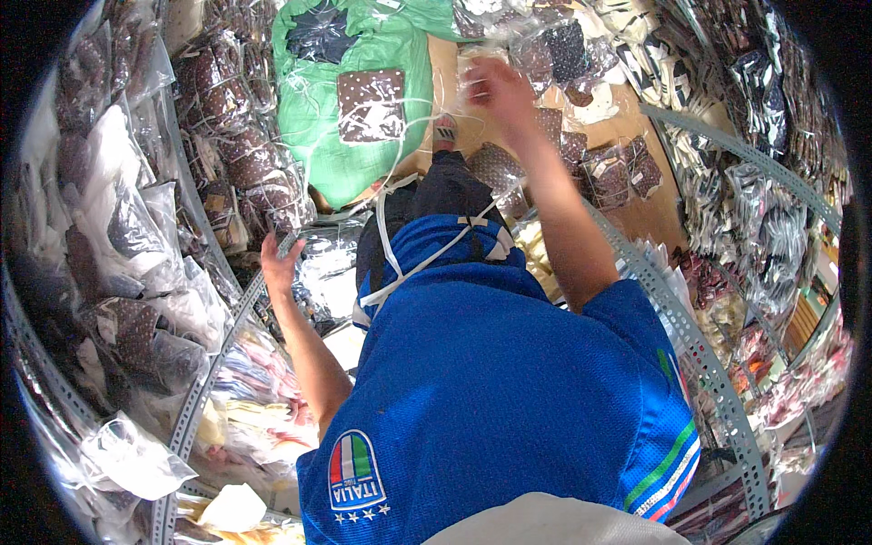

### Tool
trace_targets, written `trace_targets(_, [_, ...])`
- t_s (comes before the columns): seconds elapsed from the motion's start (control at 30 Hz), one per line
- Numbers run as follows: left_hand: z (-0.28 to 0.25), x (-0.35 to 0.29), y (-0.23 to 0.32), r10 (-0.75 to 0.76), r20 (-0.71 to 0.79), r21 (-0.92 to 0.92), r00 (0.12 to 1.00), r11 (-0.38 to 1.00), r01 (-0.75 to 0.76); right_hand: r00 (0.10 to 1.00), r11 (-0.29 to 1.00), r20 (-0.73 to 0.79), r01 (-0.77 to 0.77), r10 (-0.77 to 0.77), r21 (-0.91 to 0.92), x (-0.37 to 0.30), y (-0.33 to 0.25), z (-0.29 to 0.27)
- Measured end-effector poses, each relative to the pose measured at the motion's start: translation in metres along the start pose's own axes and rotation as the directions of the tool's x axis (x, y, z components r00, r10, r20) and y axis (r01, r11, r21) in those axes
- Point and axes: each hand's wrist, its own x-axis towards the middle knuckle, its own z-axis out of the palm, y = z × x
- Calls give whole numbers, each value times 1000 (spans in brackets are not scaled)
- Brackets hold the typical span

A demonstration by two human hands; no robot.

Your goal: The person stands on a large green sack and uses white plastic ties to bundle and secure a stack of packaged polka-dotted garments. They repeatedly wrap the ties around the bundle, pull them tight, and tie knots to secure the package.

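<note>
My left hand [282, 262] is at a grey perforated metal shelf post [238, 320], with the thumb on one side and the fingers on the other, closed around it. My right hand [498, 89] reaches forward over the floor, its fingers smeared by motion, so I cannot make out whether they hold anything. Below and beside it lie clear-bagged dark brown dotted packets [497, 168]. Just to its left, a dark brown dotted packet [371, 105] with pale tags or ties rests on a green plastic sack [304, 123]. White cord [391, 238] loops across from my waist toward the sack.
Shelves crammed with plastic-bagged goods [136, 209] line the left side. More stacked packets [767, 227] fill the right, behind another perforated metal post [704, 341]. Cream-coloured pieces [631, 45] are piled at the far right. My foot [444, 133] stands beside the sack on brown flooring [658, 218].
</note>
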Motion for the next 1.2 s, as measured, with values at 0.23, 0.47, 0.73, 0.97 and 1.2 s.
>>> trace_targets(0.23, [56, -19, 242, 361, 285, -52, 888, 931, -362, 759, 972, 650, 178, -37, -152, -61, 55, 131])
trace_targets(0.47, [65, -26, 231, 51, 345, 32, 937, 997, -66, 927, 998, 370, 40, -57, 55, -4, 0, 63])
trace_targets(0.73, [61, -22, 188, 114, 387, -130, 915, 989, -68, 985, 1000, -173, -17, 17, 3, 41, 24, -102])
trace_targets(0.97, [78, -18, 226, 106, 484, 20, 868, 991, -132, 957, 996, -277, -81, 84, 22, 29, 76, -121])
trace_targets(1.2, [111, -23, 276, 152, 581, 96, 800, 963, -253, 954, 961, 223, -236, 201, 142, -9, 50, -35])
